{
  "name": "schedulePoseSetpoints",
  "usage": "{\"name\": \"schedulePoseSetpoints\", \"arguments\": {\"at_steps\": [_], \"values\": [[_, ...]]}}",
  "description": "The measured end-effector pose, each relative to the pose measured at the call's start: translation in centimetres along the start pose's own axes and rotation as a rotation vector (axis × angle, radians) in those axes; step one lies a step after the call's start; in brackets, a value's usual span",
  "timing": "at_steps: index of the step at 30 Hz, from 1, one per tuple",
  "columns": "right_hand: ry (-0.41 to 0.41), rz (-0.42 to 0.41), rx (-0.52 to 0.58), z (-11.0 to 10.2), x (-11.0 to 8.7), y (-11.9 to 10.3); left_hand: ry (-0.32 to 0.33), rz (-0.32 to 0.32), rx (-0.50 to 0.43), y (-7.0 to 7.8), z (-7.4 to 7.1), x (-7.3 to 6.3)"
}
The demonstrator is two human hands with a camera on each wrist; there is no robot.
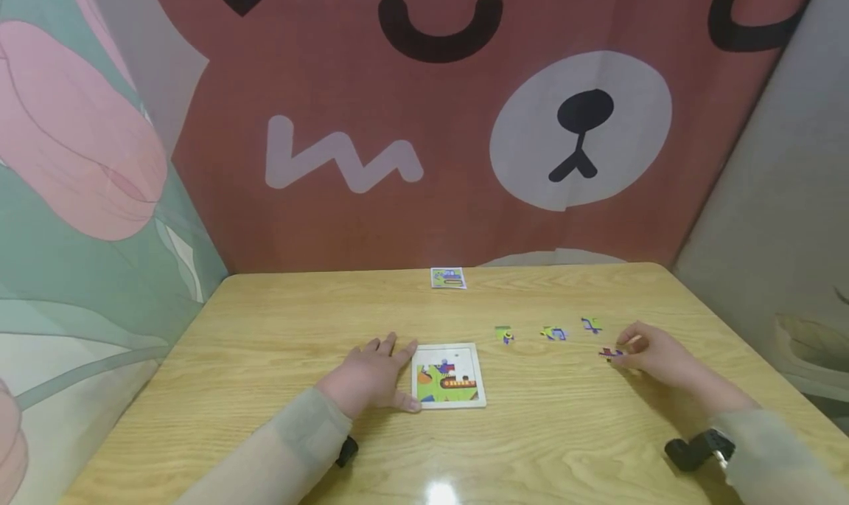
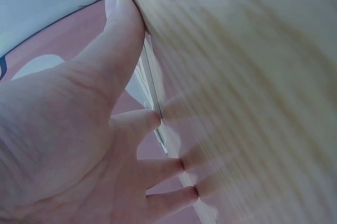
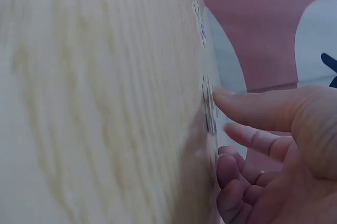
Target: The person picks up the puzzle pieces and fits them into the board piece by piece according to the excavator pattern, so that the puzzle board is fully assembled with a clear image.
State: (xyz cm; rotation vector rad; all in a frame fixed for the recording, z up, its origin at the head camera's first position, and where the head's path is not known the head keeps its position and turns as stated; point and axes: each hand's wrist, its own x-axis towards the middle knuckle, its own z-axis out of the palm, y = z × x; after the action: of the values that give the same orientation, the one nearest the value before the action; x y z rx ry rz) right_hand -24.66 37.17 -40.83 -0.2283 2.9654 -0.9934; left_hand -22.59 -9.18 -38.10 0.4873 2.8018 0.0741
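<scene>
My left hand (image 1: 374, 376) rests at the left side of a small square puzzle tray (image 1: 482, 387) with a white border, fingers spread and the thumb at its lower left corner. The tray's lower part bears a green and orange vehicle picture; its upper part shows white. On the right, my right hand (image 1: 653, 354) holds thumb and forefinger at the edges of a dark red and purple puzzle piece (image 1: 606, 354), low at the tabletop. In the right wrist view the thumb tip overlaps this piece (image 3: 207, 103). The other right fingers curl inward.
Three loose puzzle pieces lie between tray and right hand: a green and yellow one (image 1: 504, 334), one with a purple outline (image 1: 554, 333) and a farther one (image 1: 592, 326). A small picture card (image 1: 448, 278) lies at the wooden table's (image 1: 298, 306) back edge, before a bear-patterned wall.
</scene>
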Motion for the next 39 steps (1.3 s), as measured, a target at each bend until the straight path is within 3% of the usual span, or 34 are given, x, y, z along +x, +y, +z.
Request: {"name": "schedulePoseSetpoints", "arguments": {"at_steps": [6, 22, 31, 39], "values": [[-0.031, 0.02, 0.035, -0.2, 0.1, 0.6, 0.001, -0.002, 0.016, 0.2, -0.1, 0.0], [0.018, -0.056, 0.012, 0.2, 0.4, -0.5, 0.013, 0.003, 0.022, 0.2, -0.1, -0.1], [-0.031, -0.085, 0.069, 0.7, 2.1, -4.4, 0.011, 0.0, 0.014, 0.2, -0.2, -0.2], [-0.115, -0.172, 0.212, 3.3, 4.2, -9.9, 0.011, 0.008, 0.0, 0.2, -0.2, -0.3]]}}
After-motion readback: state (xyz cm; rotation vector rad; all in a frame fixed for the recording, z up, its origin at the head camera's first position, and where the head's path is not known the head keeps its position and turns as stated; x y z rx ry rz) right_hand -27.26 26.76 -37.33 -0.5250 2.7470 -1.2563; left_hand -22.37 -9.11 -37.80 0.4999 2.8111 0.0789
